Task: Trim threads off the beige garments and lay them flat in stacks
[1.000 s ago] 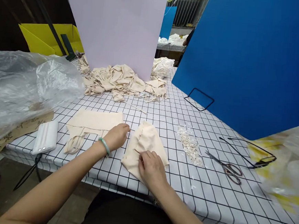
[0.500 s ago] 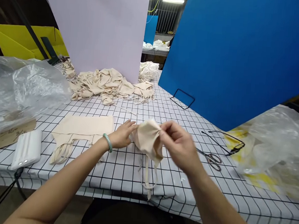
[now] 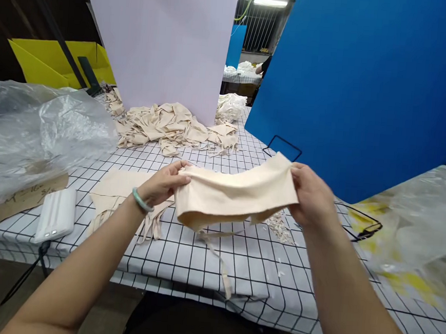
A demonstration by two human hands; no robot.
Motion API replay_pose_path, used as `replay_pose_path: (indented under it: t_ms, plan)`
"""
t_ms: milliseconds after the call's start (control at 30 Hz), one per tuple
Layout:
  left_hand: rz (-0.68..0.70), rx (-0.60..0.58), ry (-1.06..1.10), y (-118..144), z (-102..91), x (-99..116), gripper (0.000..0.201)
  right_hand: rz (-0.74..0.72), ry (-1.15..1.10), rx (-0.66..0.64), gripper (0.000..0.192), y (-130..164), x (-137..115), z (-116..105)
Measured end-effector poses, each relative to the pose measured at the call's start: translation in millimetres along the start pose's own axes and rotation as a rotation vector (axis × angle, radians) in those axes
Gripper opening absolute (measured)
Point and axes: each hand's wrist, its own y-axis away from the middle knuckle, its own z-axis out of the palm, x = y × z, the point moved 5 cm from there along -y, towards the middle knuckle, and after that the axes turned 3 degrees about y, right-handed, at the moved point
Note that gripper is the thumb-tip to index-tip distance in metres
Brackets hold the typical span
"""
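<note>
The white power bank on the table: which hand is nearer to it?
Left. The left hand grips the beige cloth just right of the white power bank; the right hand holds the cloth's far end.

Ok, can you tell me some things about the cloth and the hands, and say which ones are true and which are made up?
1. Both hands hold the beige cloth up off the table. True: left hand, right hand.
2. The cloth is bright red. False: it is beige.
3. A green bracelet is on the left wrist. True.
4. The big board on the right is yellow. False: it is blue.
5. A pile of beige cloth lies at the back. True.
</note>
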Motion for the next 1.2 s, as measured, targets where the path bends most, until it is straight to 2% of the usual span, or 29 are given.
replay_pose_path:
  t_ms: [67,133,167,200,300,400,567,667,733,800,933,1000,1100,1200]
  plan:
    - [0.042,0.186,-0.362,-16.1,-11.7,-3.5,0.042,0.027,0.303,0.021,0.010,-18.4,30.0,5.7]
    - [0.078,0.364,-0.672,-24.2,-15.7,-12.4,0.041,0.018,0.472,0.021,0.012,-26.8,55.8,6.2]
    - [0.090,0.407,-0.751,-25.3,-13.6,-19.3,0.040,0.011,0.514,0.014,0.015,-27.0,67.1,4.3]
    - [0.098,0.402,-0.815,-25.3,-8.5,-27.3,0.038,0.010,0.533,0.001,0.017,-25.2,77.5,1.2]
    - [0.101,0.256,-1.077,-23.2,14.9,-50.6,0.032,-0.035,0.660,-0.064,0.015,-15.2,98.6,-8.1]
    - [0.077,0.170,-1.293,-26.3,31.0,-65.3,0.025,-0.223,0.909,-0.098,0.010,-10.1,103.6,-7.4]
    - [0.051,0.173,-1.373,-41.6,28.9,-72.8,0.017,-0.416,1.265,-0.140,0.020,-18.4,107.9,15.2]
    - [0.057,0.213,-1.386,-43.5,20.1,-68.6,0.023,-0.482,1.341,-0.168,0.015,-19.6,105.6,25.5]
    - [0.094,0.213,-1.371,-42.3,22.4,-64.7,0.027,-0.489,1.332,-0.157,0.016,-11.5,102.7,25.4]
    - [0.163,0.152,-1.326,-41.9,37.7,-63.9,0.029,-0.514,1.272,-0.174,0.018,6.3,100.4,24.2]
    - [0.330,-0.072,-1.179,-44.2,94.0,-75.5,0.032,-0.693,1.113,-0.435,0.031,55.4,101.3,30.1]
    - [0.411,-0.160,-1.062,-45.9,118.9,-83.2,0.035,-0.732,1.037,-0.500,0.029,69.1,101.5,27.7]
    - [0.480,-0.228,-0.874,-49.6,138.6,-91.0,0.034,-0.655,0.825,-0.512,0.020,69.9,100.0,16.4]
    - [0.452,-0.251,-0.796,-55.2,145.0,-95.0,0.032,-0.467,0.574,-0.520,0.015,61.3,103.6,7.6]
